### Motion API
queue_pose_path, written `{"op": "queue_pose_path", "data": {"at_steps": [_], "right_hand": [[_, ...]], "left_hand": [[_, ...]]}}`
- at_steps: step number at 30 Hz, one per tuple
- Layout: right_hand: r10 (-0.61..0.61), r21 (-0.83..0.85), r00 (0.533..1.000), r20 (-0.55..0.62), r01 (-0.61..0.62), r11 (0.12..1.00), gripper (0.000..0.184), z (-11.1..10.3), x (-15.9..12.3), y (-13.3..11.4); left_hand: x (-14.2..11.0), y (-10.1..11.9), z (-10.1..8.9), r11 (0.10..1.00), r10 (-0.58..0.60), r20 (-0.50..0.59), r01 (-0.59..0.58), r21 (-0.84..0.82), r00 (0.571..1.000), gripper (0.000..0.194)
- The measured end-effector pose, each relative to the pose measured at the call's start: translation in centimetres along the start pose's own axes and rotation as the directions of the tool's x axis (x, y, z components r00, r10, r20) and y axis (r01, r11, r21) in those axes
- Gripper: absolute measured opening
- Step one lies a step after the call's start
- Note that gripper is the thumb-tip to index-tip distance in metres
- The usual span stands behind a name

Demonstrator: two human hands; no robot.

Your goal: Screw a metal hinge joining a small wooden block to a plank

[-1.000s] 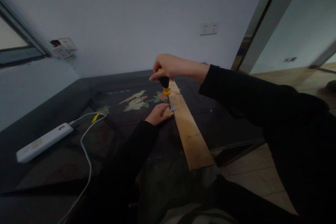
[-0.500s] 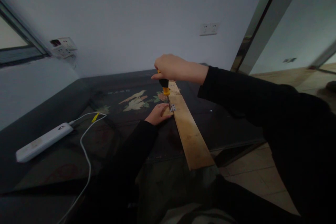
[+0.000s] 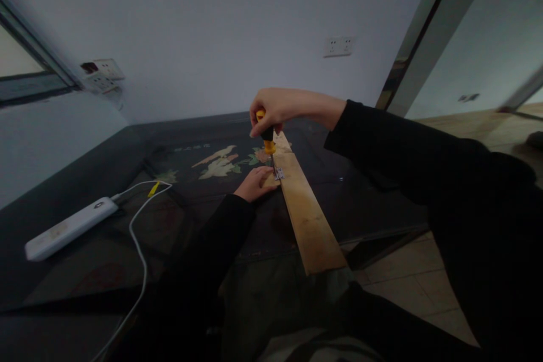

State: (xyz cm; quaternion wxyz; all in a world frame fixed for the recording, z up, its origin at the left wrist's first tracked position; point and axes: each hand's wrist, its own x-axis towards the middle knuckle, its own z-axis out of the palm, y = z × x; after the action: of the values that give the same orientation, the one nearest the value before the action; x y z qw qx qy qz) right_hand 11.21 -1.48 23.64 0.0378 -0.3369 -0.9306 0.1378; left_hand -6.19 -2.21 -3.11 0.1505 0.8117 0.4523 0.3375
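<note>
My right hand [image 3: 278, 106] is closed round the top of a black and yellow screwdriver [image 3: 267, 140] that stands upright. Its tip rests on a small metal hinge [image 3: 278, 173] at the left edge of a long wooden plank [image 3: 307, 215]. The plank lies on a dark table [image 3: 127, 220] and juts over its near edge. My left hand [image 3: 254, 184] lies on the table against the plank's left side, fingers pressed beside the hinge and holding it down.
A white power bank [image 3: 63, 229] with a white cable [image 3: 138, 237] lies on the table at left. Painted birds and flowers [image 3: 218, 164] decorate the tabletop. Wall sockets [image 3: 338, 46] sit on the back wall. Tiled floor [image 3: 407, 277] lies to the right.
My right hand has turned on the screwdriver handle, the wrist rolling so more of the yellow top shows. The left hand, plank and hinge have stayed put.
</note>
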Motion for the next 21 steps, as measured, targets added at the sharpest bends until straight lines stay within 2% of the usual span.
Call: {"op": "queue_pose_path", "data": {"at_steps": [3, 6, 8, 10, 12, 14, 17, 21], "right_hand": [[-0.006, 0.025, 0.989, 0.145, 0.003, 1.000, 0.042, -0.7, 0.1, 0.3], [-0.005, -0.013, 0.985, 0.172, 0.008, 1.000, 0.041, -0.9, 0.1, 0.2], [0.001, -0.091, 0.994, 0.111, 0.009, 0.996, 0.039, -0.5, 0.1, -0.1], [0.014, -0.229, 0.999, -0.037, -0.022, 0.973, 0.042, 0.1, 0.2, -0.4], [0.013, -0.358, 0.980, -0.198, -0.085, 0.930, 0.048, 0.8, 0.3, -0.5], [0.001, -0.414, 0.958, -0.285, -0.124, 0.902, 0.052, 1.3, 0.5, -0.5], [-0.017, -0.387, 0.958, -0.287, -0.100, 0.917, 0.046, 1.3, 0.6, -0.2], [0.008, -0.198, 0.989, -0.147, -0.037, 0.979, 0.037, 0.6, 0.2, -0.1]], "left_hand": [[-0.1, -0.1, 0.0, 1.000, 0.000, 0.016, 0.000, 0.018, 1.000, 0.053], [0.0, -0.1, 0.0, 0.999, 0.006, 0.025, -0.007, 0.042, 1.000, 0.054], [0.0, -0.1, 0.0, 0.999, 0.016, 0.028, -0.018, 0.049, 0.999, 0.054], [0.1, -0.2, 0.0, 0.999, 0.024, 0.024, -0.025, 0.046, 0.999, 0.054], [0.2, -0.2, 0.0, 0.999, 0.031, 0.019, -0.032, 0.042, 0.999, 0.054], [0.2, -0.2, 0.0, 0.998, 0.041, 0.017, -0.041, 0.038, 0.999, 0.054], [0.2, -0.3, 0.0, 0.998, 0.046, 0.022, -0.047, 0.036, 0.999, 0.054], [0.2, -0.4, 0.0, 0.999, 0.031, 0.021, -0.032, 0.040, 0.999, 0.054]]}}
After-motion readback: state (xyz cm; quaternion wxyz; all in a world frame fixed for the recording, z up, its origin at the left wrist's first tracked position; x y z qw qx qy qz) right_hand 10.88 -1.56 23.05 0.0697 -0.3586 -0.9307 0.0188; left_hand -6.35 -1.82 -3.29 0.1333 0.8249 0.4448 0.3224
